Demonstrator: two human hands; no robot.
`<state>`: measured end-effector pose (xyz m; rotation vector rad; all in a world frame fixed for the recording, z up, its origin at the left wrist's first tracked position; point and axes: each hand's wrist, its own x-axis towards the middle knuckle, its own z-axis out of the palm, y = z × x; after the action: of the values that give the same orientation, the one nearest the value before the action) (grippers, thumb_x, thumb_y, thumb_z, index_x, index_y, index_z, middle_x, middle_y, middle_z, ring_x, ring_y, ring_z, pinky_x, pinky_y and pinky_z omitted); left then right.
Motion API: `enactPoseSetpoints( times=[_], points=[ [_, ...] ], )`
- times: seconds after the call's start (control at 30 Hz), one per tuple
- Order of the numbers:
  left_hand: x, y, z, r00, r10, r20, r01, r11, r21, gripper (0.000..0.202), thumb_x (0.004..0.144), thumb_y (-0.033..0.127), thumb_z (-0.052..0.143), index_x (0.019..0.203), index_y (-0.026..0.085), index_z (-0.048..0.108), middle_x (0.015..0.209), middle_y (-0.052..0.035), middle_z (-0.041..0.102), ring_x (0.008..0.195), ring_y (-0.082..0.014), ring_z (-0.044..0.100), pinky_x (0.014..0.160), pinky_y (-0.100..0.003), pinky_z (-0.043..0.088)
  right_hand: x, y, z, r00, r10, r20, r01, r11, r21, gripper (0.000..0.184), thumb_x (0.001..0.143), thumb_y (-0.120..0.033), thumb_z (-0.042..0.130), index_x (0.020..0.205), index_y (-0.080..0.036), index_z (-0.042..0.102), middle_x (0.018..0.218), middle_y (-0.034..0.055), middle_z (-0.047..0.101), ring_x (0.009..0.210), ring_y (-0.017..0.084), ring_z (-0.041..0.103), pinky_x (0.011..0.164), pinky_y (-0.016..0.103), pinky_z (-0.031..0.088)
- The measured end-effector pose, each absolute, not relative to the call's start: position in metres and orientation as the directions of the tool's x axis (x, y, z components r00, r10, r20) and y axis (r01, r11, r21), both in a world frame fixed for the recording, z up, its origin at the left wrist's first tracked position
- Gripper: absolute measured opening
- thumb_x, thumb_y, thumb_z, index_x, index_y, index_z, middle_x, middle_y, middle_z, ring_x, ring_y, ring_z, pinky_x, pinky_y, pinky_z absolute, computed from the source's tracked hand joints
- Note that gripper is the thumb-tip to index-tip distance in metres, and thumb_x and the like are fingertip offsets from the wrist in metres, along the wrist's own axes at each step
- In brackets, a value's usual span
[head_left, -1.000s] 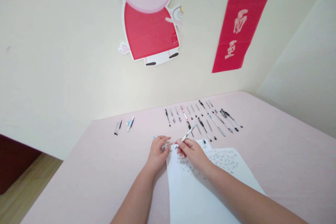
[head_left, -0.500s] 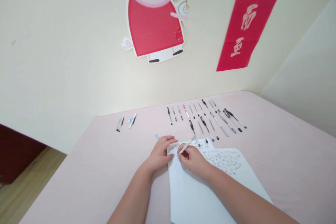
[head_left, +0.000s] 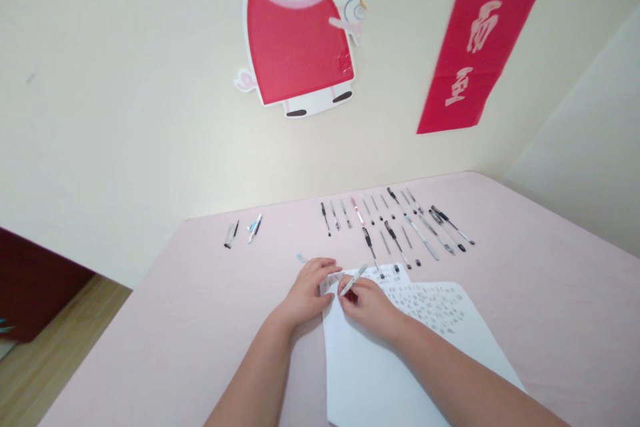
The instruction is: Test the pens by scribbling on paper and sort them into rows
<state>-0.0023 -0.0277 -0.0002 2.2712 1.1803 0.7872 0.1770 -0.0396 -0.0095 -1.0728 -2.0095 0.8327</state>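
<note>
My right hand (head_left: 367,305) is closed around a pale, slim pen (head_left: 356,277), its tip low over the paper and its rear end slanting up to the right. Under that hand lies a white sheet of paper (head_left: 380,373), with rows of small dark handwriting on its upper right part. My left hand (head_left: 309,290) rests at the sheet's left edge with its fingers spread and curved. A light-blue end of some thin object (head_left: 301,257) shows behind the left hand; the rest of it is hidden. Another written sheet (head_left: 403,275) peeks out beyond the top edge.
Several pens and refills, among them a black-capped pen (head_left: 397,245) and a pink-and-white pen (head_left: 357,211), lie in two rows on the pink tablecloth (head_left: 200,347). A blue-and-white pen (head_left: 255,228) and dark pen parts (head_left: 232,234) are at the left. A wall (head_left: 150,113) rises behind.
The pen in my right hand has tilted slightly, its rear end dropping a little and coming left. The whole view has shifted slightly; my left hand stays on the paper's edge.
</note>
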Motion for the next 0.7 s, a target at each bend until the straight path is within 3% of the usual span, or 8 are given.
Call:
enactPoseSetpoints(
  times=[0.7],
  points=[
    [-0.0029,-0.0265,-0.0021,0.477,0.839,0.262,0.558,-0.519,0.647,0.048,0.068,0.016,0.059,0.116,0.022,0.058,0.124,-0.0093,0.053,0.117,-0.0237,0.045,0.102,-0.043,0.033,0.1775,-0.04,-0.0088,-0.438,0.859,0.265,0.476,0.472,-0.742,0.016,0.069,-0.009,0.048,0.07,-0.018,0.06,0.062,-0.0012,0.057,0.058,0.013,0.051,0.06,0.022,0.039]
  ],
)
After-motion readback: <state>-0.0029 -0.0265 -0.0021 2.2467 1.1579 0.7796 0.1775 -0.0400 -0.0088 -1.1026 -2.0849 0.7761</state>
